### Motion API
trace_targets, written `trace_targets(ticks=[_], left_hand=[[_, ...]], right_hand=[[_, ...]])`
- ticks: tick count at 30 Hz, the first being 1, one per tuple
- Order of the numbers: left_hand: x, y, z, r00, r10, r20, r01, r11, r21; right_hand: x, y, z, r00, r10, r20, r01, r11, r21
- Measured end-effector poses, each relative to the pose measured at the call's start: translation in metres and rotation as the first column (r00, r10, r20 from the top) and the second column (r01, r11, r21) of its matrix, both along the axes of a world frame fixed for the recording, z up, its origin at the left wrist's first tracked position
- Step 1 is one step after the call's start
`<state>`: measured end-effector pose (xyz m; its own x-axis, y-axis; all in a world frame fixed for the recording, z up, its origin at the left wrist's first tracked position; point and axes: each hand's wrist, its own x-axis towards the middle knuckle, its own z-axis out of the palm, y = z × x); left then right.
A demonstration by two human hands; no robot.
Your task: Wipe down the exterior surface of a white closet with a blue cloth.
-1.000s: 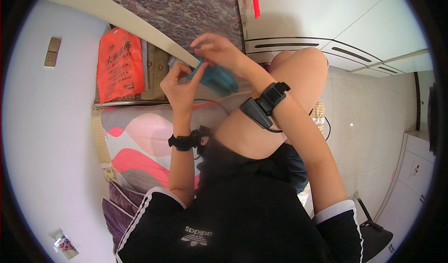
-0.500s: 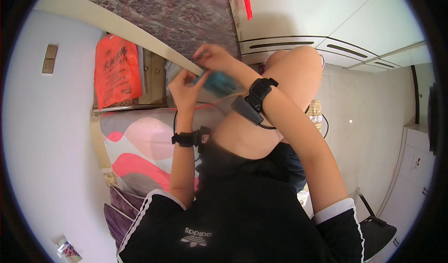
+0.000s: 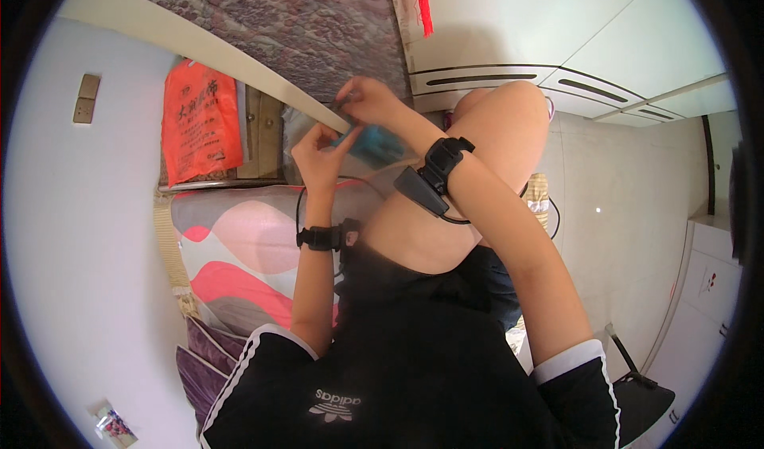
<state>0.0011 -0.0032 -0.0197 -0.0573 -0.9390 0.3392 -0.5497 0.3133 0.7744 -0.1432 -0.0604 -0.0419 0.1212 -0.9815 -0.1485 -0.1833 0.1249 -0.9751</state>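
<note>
A teal, translucent sheet-like thing, perhaps thin plastic, hangs below my hands, above the seat beside my bare thigh. My left hand pinches its upper left edge between thumb and fingertips. Just above and to the right, my right hand has its fingers bent together close to the same edge; what they hold is too small and hidden to make out. Both hands are close to the end of a long cream board. Each wrist wears a black strapped device, the right one larger in view.
A red printed bag lies on a brown cabinet at the left. Below it is a cushion with pink and grey shapes. A quilted purple-grey bedspread lies beyond the board. White drawers stand at the far right.
My right hand has shifted slightly right and down, and its fingers are closer to my left hand. The teal thing has moved a little with them; my left hand stays pinched on it.
</note>
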Motion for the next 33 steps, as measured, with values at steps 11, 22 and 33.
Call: trace_targets(ticks=[11, 22, 33], left_hand=[[0.0, 0.003, 0.01, 0.999, 0.012, 0.033, -0.012, 1.0, -0.001], [-0.001, 0.001, 0.025, 0.997, 0.043, -0.058, -0.047, 0.997, -0.067], [-0.011, 0.003, 0.079, 0.996, 0.054, -0.074, -0.07, 0.971, -0.229]], right_hand=[[0.0, 0.004, 0.008, 0.995, -0.001, 0.102, 0.014, 0.992, -0.127], [-0.008, 0.016, 0.04, 0.889, 0.109, 0.444, -0.029, 0.983, -0.182], [-0.024, 0.024, 0.071, 0.699, 0.189, 0.69, -0.082, 0.979, -0.185]])
